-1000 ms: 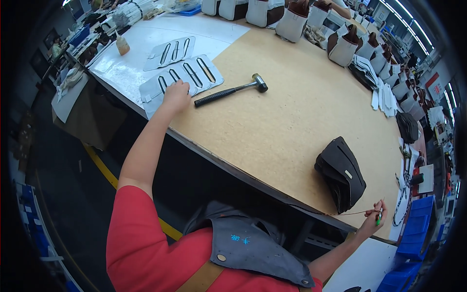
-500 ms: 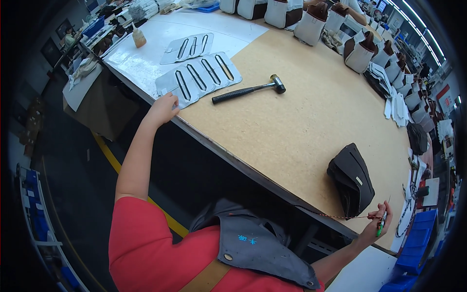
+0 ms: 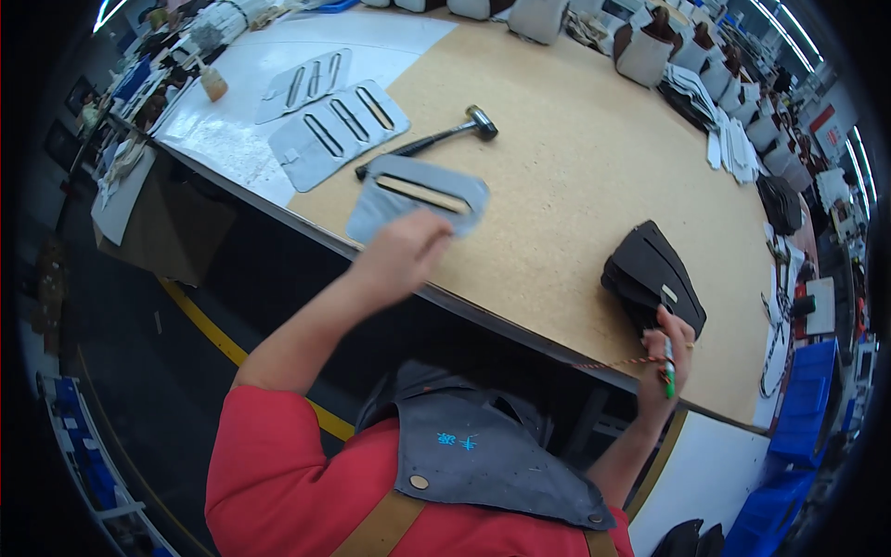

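Observation:
My left hand (image 3: 401,260), slightly smeared by motion, pinches the near edge of a grey panel (image 3: 380,212) with one long slot, raised over the table's front edge. More slotted grey panels (image 3: 295,160) lie overlapped just left of it. Partly covered by the lifted panel is the handle of a hammer (image 3: 483,124) with a black grip. On the right, my right hand (image 3: 661,371) is closed round a slim pen-like tool (image 3: 668,369) with a green end. A twisted red-and-dark cord (image 3: 613,363) runs from that hand toward the table edge. Beyond its fingers stand black leather-like pieces (image 3: 661,265) with a small metal plate.
A second group of slotted panels (image 3: 306,85) lies farther back, near a small bottle (image 3: 213,85). White-and-brown bags (image 3: 645,51) line the table's far side, beside stacked white strips (image 3: 733,144). Blue bins (image 3: 806,399) stand at the right edge.
My left hand has picked up one slotted panel and carried it rightward, across the hammer's handle. My right hand has moved left and up, close to the black pieces. The view has shifted.

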The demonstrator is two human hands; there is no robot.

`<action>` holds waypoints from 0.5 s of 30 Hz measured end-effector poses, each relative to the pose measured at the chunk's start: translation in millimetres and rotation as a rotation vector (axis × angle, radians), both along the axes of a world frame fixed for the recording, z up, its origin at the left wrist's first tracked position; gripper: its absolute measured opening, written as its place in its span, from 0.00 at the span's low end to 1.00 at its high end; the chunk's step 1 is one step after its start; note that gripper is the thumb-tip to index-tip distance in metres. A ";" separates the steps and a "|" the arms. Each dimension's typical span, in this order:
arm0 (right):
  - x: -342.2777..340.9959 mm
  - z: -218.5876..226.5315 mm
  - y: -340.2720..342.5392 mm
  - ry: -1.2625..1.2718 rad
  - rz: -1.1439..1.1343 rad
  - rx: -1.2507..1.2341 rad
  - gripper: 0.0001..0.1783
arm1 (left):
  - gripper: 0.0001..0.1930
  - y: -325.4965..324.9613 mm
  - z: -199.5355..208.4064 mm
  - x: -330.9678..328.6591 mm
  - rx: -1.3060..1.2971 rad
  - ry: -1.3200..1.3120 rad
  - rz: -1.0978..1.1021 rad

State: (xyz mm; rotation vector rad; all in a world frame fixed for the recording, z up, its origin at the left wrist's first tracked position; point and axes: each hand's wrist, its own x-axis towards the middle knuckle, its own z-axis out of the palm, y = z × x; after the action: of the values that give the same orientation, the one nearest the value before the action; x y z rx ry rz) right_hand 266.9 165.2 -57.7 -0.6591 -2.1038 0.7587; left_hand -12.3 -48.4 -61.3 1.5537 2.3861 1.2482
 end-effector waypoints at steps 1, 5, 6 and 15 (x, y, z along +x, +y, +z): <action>-12.1 -1.2 -4.6 -0.033 0.037 0.018 0.12 | 0.07 7.0 -14.5 19.1 -0.104 -0.037 -0.140; -43.2 -11.1 -17.6 -0.111 0.221 -0.065 0.11 | 0.08 27.7 -36.3 51.9 -0.168 -0.135 -0.321; -46.9 -15.4 -19.0 -0.117 0.250 -0.105 0.11 | 0.08 33.6 -39.3 46.5 -0.137 0.022 -0.326; -74.8 -69.5 -23.1 0.134 0.396 -0.916 0.08 | 0.08 41.7 -54.6 54.2 -0.136 0.278 -0.349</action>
State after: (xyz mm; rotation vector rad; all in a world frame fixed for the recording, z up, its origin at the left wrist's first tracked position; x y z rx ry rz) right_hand 192.1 142.1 -127.2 -0.6170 -1.7054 1.9764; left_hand 41.9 -6.7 -115.9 2.0970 2.1482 0.8316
